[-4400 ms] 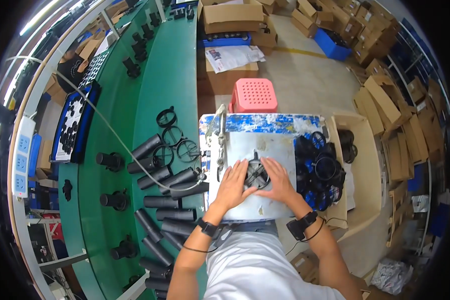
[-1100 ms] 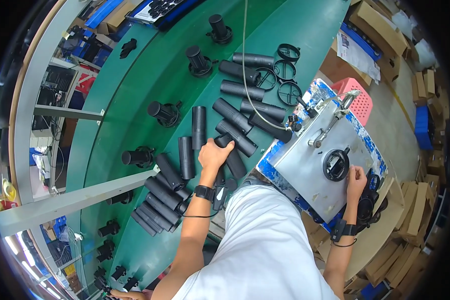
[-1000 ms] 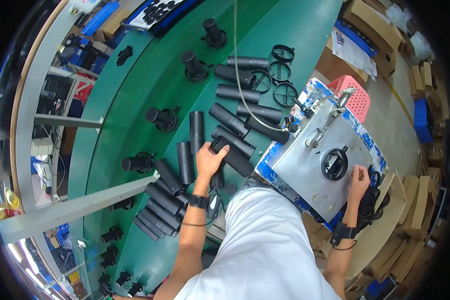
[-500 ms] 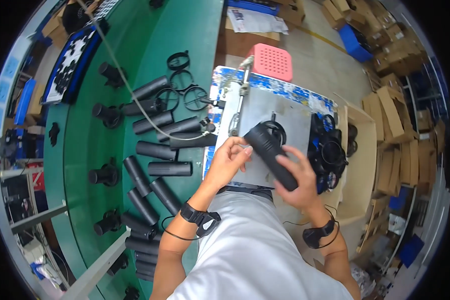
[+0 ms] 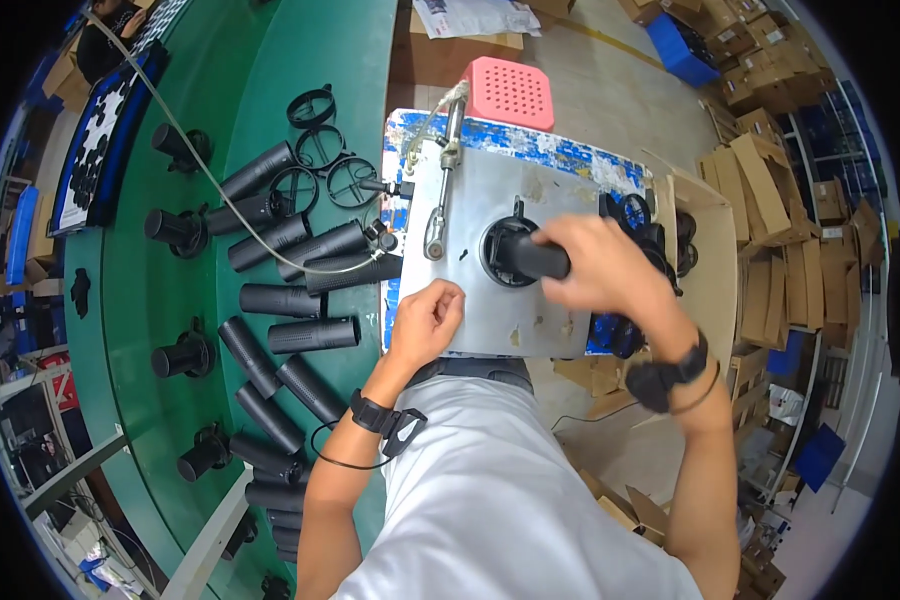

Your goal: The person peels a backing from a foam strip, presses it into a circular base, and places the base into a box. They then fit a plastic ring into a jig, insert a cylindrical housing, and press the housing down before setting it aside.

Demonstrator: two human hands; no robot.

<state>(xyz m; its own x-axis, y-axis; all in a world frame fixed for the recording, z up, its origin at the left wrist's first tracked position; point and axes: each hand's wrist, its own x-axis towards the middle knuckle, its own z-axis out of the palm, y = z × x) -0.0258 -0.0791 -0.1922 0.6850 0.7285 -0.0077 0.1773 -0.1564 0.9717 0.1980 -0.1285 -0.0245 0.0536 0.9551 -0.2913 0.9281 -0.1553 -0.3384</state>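
Note:
My right hand (image 5: 595,265) is wrapped round a black ribbed tube (image 5: 542,258), which stands tilted with its far end in a black ring-shaped holder (image 5: 492,262). The holder sits on a grey metal plate (image 5: 560,325) on the worn blue-and-white bench top. My left hand (image 5: 430,318) is closed in a loose fist over the plate's near left edge, apart from the tube; its curled fingers hide whatever is in them. Above it, a small black bit (image 5: 463,254) lies on the plate, beside a metal rod-like tool (image 5: 443,195) with a hose.
Several black tubes (image 5: 315,335) and black rings (image 5: 320,147) lie on the green table (image 5: 290,60) at left. A pink perforated box (image 5: 510,92) stands at the bench's far edge. To the right are black parts in a wooden bin (image 5: 715,250). Cardboard boxes (image 5: 770,190) stand beyond.
The black tube has gone from lying across both hands to standing in the holder under my right hand. My left hand has let go of the tube's end and curled up.

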